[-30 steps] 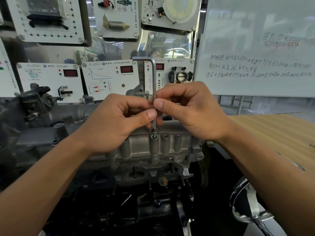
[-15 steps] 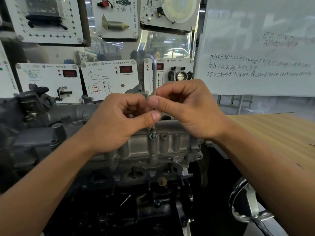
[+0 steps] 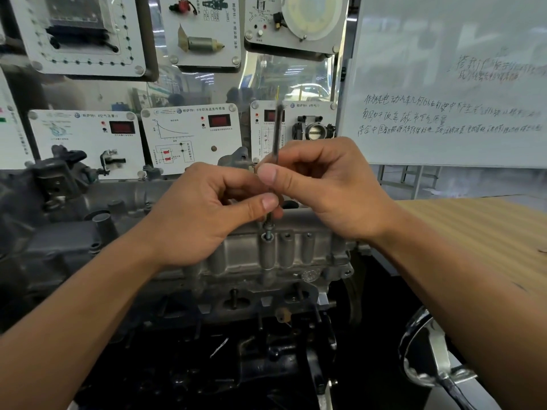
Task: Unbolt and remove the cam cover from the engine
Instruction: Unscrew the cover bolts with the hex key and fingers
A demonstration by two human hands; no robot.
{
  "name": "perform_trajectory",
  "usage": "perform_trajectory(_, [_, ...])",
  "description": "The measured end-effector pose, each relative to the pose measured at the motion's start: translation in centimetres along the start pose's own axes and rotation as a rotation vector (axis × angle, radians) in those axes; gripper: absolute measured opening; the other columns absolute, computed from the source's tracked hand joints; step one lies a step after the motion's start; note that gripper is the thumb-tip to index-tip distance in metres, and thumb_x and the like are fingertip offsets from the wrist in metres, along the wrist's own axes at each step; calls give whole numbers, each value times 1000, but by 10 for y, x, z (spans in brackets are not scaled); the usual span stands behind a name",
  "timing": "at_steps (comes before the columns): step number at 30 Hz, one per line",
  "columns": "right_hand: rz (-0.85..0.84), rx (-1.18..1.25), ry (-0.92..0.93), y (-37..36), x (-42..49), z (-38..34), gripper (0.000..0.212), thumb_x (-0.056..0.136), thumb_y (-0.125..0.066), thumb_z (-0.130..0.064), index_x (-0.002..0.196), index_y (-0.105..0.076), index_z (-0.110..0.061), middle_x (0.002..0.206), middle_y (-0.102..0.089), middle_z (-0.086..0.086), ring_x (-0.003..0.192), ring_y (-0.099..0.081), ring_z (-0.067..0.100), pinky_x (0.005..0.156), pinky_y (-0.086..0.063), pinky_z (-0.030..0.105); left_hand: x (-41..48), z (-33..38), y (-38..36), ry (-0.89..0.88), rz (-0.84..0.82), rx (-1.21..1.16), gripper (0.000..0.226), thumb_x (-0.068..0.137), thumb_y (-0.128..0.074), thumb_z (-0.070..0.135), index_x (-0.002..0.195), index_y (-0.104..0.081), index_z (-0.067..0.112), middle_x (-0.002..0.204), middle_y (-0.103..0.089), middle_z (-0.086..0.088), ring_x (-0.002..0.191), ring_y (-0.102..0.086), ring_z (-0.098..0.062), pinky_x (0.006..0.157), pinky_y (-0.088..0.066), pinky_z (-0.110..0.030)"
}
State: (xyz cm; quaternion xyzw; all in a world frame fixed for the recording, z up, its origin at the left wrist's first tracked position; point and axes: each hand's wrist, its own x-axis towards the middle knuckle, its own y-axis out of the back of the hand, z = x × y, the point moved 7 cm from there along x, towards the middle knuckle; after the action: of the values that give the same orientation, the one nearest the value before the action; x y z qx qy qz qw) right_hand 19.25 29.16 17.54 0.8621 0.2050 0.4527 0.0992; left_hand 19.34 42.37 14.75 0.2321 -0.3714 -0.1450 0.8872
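Sitting just below left hand [image 3: 201,216] & right hand [image 3: 333,192]: grey cast cam cover [image 3: 296,254] w/ tubular bosses, atop engine [image 3: 251,295]. Both hands pinch upright, blurred hex key [image 3: 277,134]; tip prob. in raised bolt [image 3: 268,229].

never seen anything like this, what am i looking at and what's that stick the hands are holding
This is one picture from a camera worn on a person's head, looking down at their own hands; there is no robot. In front sits a metal engine, and its pale upper casting is the cam cover. The left hand and right hand both pinch a thin metal key, upright and blurred, probably being twirled. Its lower end meets a bolt standing partly out of its hole. Behind hang white training panels and a whiteboard; a wooden table is at the right.
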Motion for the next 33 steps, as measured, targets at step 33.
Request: perform_trajectory(33, [92,-79,6,6,1,2,6,83,-77,-9,84,-73,-4,72,-68,22,57,-58,32,53,-49,33,2,1,-2,-19,20,44,27,83,-66,36,96,-70,12,81,-75,2,67,-67,-11,70,-58,-22])
